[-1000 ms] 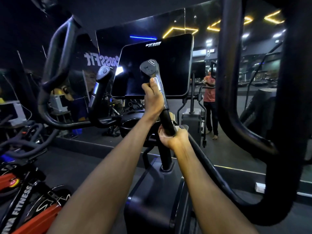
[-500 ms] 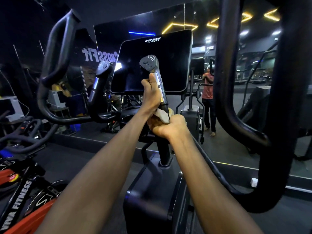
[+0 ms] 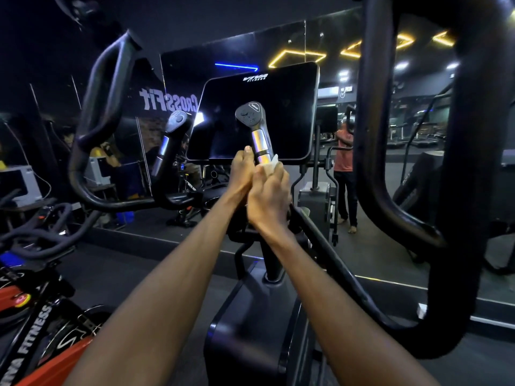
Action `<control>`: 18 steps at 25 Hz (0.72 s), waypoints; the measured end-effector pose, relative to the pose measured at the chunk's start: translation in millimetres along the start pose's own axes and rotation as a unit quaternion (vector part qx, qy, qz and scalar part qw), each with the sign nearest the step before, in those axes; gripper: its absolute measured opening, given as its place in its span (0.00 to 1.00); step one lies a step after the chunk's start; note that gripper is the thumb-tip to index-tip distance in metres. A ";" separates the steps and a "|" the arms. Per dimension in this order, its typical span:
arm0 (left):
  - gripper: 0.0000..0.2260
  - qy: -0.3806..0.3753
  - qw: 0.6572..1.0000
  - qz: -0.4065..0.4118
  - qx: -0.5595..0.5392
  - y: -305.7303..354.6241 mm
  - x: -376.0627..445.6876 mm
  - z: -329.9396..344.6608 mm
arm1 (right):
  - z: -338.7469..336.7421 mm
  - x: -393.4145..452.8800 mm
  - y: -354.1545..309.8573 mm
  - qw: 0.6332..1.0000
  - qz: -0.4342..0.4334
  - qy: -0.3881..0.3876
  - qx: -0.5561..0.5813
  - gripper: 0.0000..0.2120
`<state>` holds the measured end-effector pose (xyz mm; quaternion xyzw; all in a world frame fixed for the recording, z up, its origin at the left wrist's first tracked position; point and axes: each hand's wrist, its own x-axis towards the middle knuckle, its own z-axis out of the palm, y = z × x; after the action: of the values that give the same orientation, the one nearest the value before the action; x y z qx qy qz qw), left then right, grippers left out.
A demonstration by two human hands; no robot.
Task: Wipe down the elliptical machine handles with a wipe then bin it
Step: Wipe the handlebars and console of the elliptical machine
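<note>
White wipe (image 3: pixel 269 165) material sits wrapped on the inner right handle (image 3: pixel 257 135), at 12 o'clock from the wearer, just below the metal sensor band.

Step in hand: wiping this handle's shaft. The left hand (image 3: pixel 242 169) curls round the shaft at the wipe's 9 o'clock side and steadies it. The right hand (image 3: pixel 269 196) has its grip closed round the wipe, pressing it against the shaft. For a good result, keep the wipe folded fully around the tube, stroke along its length and rotate to reach the far face. The button head above looks unwiped as yet; cover it with light pressure.

Left to right: a spin bike (image 3: pixel 30 316) at 8 o'clock, the outer left handle (image 3: pixel 103 112) at 10 o'clock, the inner left handle (image 3: pixel 170 140) at 11 o'clock, the dark console screen (image 3: pixel 281 107) at 12 o'clock, the outer right handle (image 3: pixel 457 174) at 2 o'clock. The floor is dark matting. A wall mirror (image 3: pixel 334 45) ahead reflects ceiling lights. No bin is in view.
</note>
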<state>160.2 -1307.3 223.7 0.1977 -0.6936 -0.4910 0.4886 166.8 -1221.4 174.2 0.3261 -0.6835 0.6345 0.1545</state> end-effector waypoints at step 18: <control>0.22 0.012 0.980 -0.075 -0.184 10.0 15.7 -18.7 | 11.5 36.0 -8.8 0.989 -0.097 0.029 -0.111 0.26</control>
<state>171.6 -1323.9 240.8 0.1619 -0.5688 -0.6432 0.4863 148.2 -1241.4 201.8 0.3534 -0.7101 0.5455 0.2708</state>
